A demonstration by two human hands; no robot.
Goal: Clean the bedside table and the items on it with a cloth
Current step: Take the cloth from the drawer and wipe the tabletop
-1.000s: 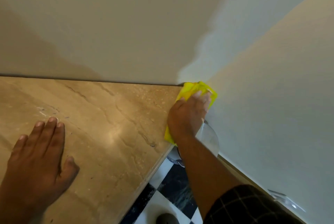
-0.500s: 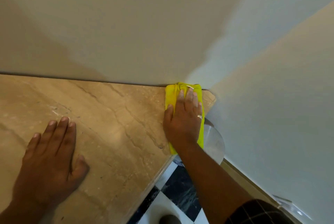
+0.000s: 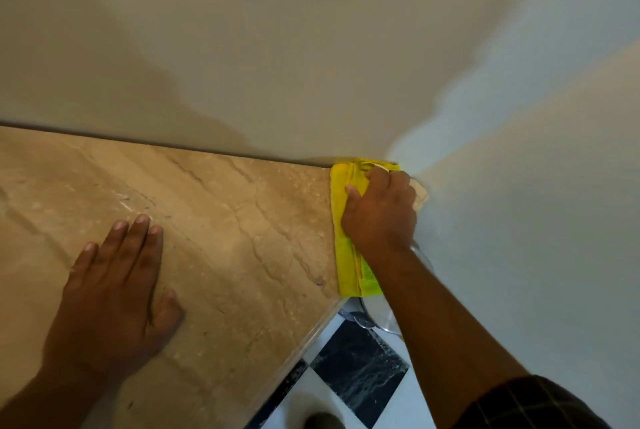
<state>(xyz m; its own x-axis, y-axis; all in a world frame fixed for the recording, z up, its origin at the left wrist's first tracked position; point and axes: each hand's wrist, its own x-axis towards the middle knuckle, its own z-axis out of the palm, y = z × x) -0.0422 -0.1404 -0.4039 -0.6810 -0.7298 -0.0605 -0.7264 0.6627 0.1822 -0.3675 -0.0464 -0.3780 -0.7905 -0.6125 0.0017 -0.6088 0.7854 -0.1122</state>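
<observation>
Cloth point(image 3: 349, 255), bright yellow and folded into a long strip, lies at the table's point(image 3: 242, 238) far right corner, long axis running from the wall toward the front edge. Right hand point(image 3: 381, 217) presses on it, fingers curled over its far end. Left hand point(image 3: 114, 297) rests flat, well apart to the left.

Dim, warm indoor light. Brighter cool patch on the wall point(image 3: 519, 89) at right, soft broad shadows across its left. Faint sheen on the marble tabletop point(image 3: 242, 238). Mild motion blur throughout; wide-angle bending at edges.
</observation>
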